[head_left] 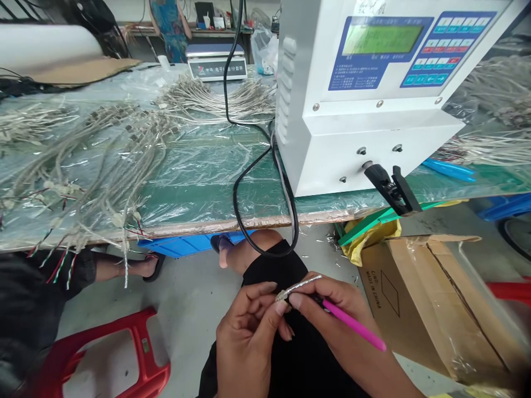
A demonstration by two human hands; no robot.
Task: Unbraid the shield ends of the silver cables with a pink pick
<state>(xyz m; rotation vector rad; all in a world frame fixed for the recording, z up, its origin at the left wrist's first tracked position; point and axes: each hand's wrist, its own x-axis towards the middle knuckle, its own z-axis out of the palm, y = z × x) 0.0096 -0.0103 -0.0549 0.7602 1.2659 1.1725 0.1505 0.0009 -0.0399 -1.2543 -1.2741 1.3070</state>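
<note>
Above my lap, my left hand [251,326] pinches a short cable end [305,283] between thumb and forefinger. Silvery, twisted or braided strands stick out from it toward the upper right. My right hand [338,318] is closed around a slim pink-handled tool [357,327] with a dark front part. Its working tip is hidden behind my right thumb, close to the cable end. The fingertips of both hands nearly meet there.
A white machine [332,119] with a black nozzle-like part [392,190] stands on the green table [199,188]. Cable bundles [103,149] lie to its left. A cardboard box [390,287], a red stool [145,342] and a looping black cord [234,199] are near. Another person's leg [120,268] is at left.
</note>
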